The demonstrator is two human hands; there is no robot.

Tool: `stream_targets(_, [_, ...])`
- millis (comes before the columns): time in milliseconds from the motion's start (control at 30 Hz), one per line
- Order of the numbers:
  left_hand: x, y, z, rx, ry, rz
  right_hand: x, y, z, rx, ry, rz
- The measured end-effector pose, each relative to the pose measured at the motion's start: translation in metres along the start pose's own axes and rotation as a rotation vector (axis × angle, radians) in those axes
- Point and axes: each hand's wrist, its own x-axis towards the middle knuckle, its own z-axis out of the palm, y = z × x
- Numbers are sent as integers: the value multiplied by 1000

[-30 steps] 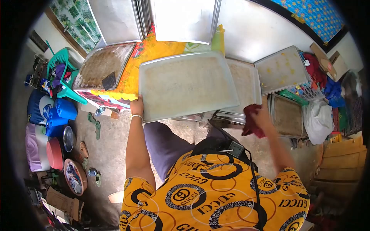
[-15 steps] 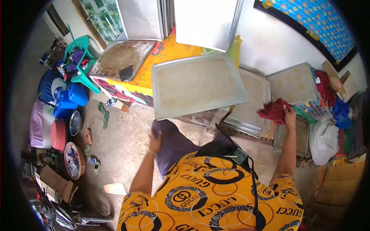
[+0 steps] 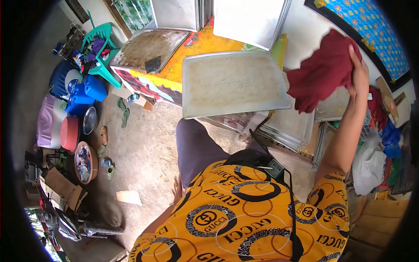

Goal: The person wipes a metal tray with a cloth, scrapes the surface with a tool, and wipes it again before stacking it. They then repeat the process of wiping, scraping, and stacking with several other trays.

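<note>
My right hand (image 3: 359, 76) is raised at the right, its fingers closed on a crumpled dark red cloth (image 3: 323, 72). The cloth hangs in the air beside the right end of a large grey metal tray (image 3: 233, 83), apart from it. That tray lies flat at the near edge of a table with a yellow patterned cover (image 3: 174, 61) and has a dull, brownish stained surface. Down beside my left thigh is my left hand (image 3: 177, 190), partly hidden by my body. Its visible fingers look stretched out and nothing shows in them.
Upright metal trays (image 3: 248, 22) lean at the back of the table. A rusty tray (image 3: 150, 50) lies on its left part. More trays (image 3: 292, 129) are stacked low at the right, near a white sack (image 3: 369, 168). At the left stand a green chair (image 3: 102, 43) and several basins.
My right hand has lifted the red cloth up and forward from above the low trays. My left hand has drawn back along my thigh. The view has shifted slightly.
</note>
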Motion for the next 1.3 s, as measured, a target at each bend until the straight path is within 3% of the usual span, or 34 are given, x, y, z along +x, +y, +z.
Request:
stream_targets(133, [-9, 15, 1, -572, -33, -395, 26, -7, 67, 117, -118, -29])
stream_targets(267, [11, 44, -1, -986, 87, -552, 38, 23, 111, 78, -201, 22])
stream_targets(333, [24, 68, -11, -998, 88, -571, 32, 51, 123, -1, -242, 7])
stream_targets(467, [23, 130, -67, -737, -57, -575, 2, 118, 128, -302, -353, 85])
stream_targets(567, [25, 122, -65, -764, -69, -512, -9, 183, 105, -554, -496, 204])
stream_targets(667, [29, 117, -63, -760, -74, -523, -33, 192, 105, -499, -664, 306])
stream_targets(767, [32, 119, -67, -765, -106, -550, -35, 208, 116, -534, -633, 228])
stream_targets(800, [34, 120, -68, -765, -117, -560, -31, 210, 122, -590, -689, 90])
stream_targets(900, [34, 110, -60, -751, -104, -515, -39, 227, 141, -1225, -536, -213])
stream_targets(933, [33, 109, -57, -751, -90, -520, -42, 232, 148, -1265, -577, -103])
stream_targets(1067, [32, 110, -56, -775, -63, -578, -54, 288, 165, -1394, -605, -75])
stream_targets(1300, [54, 122, -74, -746, -77, -690, -48, 321, 157, -1163, -524, -259])
